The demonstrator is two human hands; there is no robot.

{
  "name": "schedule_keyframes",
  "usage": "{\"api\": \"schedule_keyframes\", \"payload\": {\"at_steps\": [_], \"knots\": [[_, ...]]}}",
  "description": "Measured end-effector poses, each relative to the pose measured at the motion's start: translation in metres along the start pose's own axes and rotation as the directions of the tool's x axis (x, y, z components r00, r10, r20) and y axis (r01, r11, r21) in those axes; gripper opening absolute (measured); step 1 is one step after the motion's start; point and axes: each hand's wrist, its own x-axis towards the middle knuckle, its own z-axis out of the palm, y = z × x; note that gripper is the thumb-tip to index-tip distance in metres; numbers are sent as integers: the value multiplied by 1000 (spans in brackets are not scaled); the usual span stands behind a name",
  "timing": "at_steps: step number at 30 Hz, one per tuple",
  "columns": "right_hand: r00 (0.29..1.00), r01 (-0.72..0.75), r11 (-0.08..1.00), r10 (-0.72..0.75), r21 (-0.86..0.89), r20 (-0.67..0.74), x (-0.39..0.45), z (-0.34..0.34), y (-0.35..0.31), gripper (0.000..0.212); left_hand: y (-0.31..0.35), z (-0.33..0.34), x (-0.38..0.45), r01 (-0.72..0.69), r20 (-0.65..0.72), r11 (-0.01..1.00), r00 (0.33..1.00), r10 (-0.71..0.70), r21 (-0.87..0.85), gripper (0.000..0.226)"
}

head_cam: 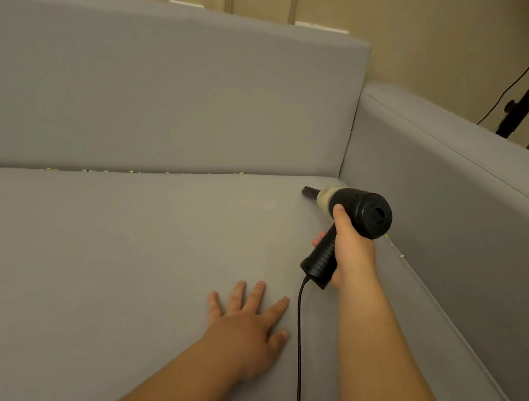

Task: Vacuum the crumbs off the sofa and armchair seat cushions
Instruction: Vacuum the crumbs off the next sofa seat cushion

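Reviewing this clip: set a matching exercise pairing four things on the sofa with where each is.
Things:
1. Left hand
2. Right hand
3. Black handheld vacuum nozzle
4. Pale green crumbs

Places:
A. Along the seam under the grey backrest cushion
B. Flat on the grey seat cushion
C. Near the back corner of the seat
D. Around the vacuum's black grip

Pairs: 1-B, 2-D, 3-C, 4-A

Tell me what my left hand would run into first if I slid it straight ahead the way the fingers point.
Probably the backrest, with crumbs in its seam. The left hand lies flat on the seat cushion, which looks bare ahead of it.
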Motion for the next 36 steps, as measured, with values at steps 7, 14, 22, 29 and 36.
{"api": "schedule_keyframes", "payload": {"at_steps": [7, 14, 22, 29, 36], "knots": [[998, 60, 987, -60, -148, 2, -10, -16, -18, 25, 0, -7, 0, 7, 48, 1000, 999, -7, 0, 60], [994, 107, 886, -85, -452, 70, -37, -51, -60, 41, 3, -11, -3, 2, 54, 1000, 999, -2, 6, 62], [992, 124, 894, -109, -430, 58, -34, -55, -51, 30, 3, -10, -3, 9, 44, 1000, 999, -9, 10, 62], [991, 135, 932, -125, -337, 51, -21, -40, -31, 27, 2, -7, -1, 12, 43, 1000, 999, -13, 22, 62], [976, 209, 861, -212, -464, 47, -41, -58, -38, 23, 6, -10, -2, 40, 57, 998, 997, -42, 45, 64]]}}
